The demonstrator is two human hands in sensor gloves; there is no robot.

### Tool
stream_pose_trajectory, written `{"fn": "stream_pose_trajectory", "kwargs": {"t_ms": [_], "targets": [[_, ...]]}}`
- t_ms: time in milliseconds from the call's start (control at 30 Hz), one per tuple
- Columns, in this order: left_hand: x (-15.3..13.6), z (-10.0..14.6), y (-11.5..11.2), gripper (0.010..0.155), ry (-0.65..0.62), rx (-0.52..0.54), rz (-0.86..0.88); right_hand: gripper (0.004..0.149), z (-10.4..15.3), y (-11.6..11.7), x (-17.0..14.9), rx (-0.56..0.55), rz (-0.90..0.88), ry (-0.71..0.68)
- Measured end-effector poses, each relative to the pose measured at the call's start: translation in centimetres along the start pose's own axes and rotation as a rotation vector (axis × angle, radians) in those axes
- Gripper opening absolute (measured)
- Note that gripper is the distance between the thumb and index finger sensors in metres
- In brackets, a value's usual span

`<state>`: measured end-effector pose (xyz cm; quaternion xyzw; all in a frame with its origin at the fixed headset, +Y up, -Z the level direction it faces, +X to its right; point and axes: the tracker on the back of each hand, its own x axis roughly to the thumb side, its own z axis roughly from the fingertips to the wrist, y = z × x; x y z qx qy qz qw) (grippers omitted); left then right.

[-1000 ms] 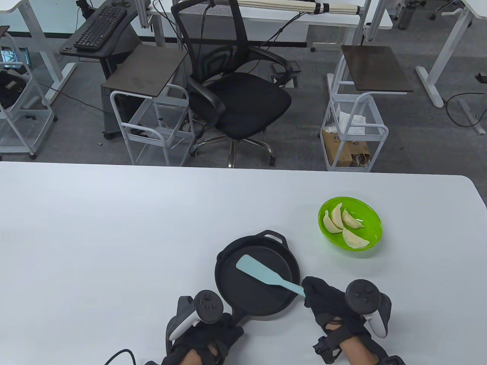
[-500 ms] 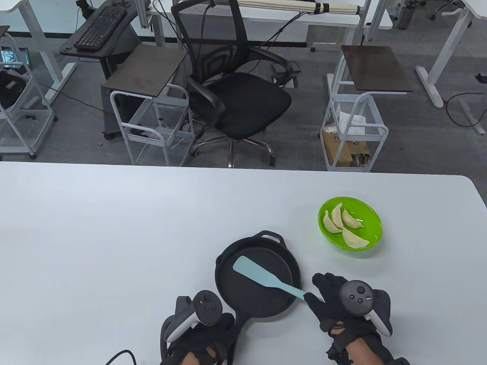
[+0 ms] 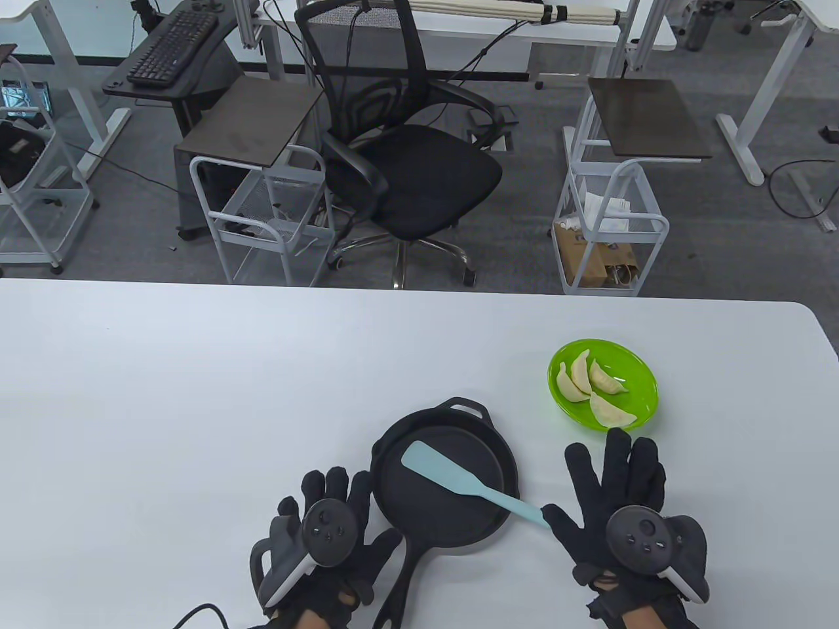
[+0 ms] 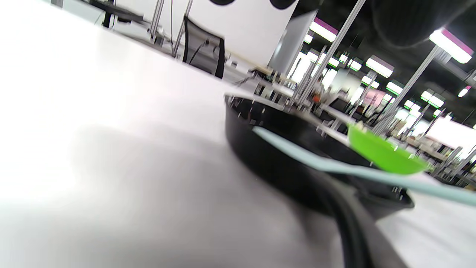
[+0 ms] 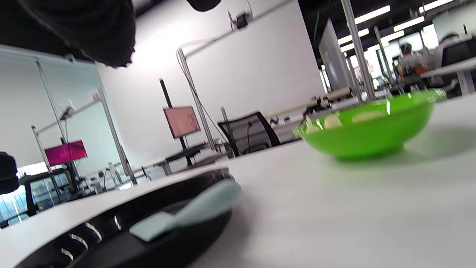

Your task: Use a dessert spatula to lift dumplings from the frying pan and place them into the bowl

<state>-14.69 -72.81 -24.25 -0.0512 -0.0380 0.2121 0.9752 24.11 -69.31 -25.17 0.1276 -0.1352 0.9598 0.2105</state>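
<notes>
Both hands flat on desk [image 3: 196, 393], palms down, fingers spread, holding nothing. Left hand [image 3: 328, 544] just left of frying pan [image 3: 446, 478] handle, right hand [image 3: 623, 517] right of pan, fingertips near bowl [image 3: 639, 383]. Right thumb tip at or just beside end of spatula handle, contact can't tell. Dessert spatula [image 3: 468, 481] lies across pan, blade inside, handle over right rim. No dumplings in pan. 4 dumplings [image 3: 593, 390] in green bowl, up-right of pan. Wrist cams: low angle, pan + spatula + bowl visible, blurry.
</notes>
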Motion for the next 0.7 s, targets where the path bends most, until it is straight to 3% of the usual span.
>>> {"fn": "stream_pose_trajectory", "kwargs": {"t_ms": [133,200,300,500,700], "targets": [[0.3,0.8,1.2,0.094,-0.051,0.159,0.004,0.082,1.1,-1.2,1.7,-0.15,0.016,-0.05],[0.4,0.9,1.4,0.094,-0.059,0.189,-0.004,0.081,1.3,-1.0,2.3,-0.136,0.038,-0.066],[0.5,0.8,1.0,0.093,-0.057,0.171,-0.031,0.079,1.3,-0.3,2.9,-0.102,0.047,-0.078],[0.0,0.0,-0.5,0.091,0.006,0.036,-0.039,0.077,1.1,1.6,3.0,0.027,0.018,-0.057],[-0.1,0.0,-0.8,0.09,0.011,0.013,0.004,0.075,1.1,1.9,2.5,0.032,-0.022,-0.022]]}}
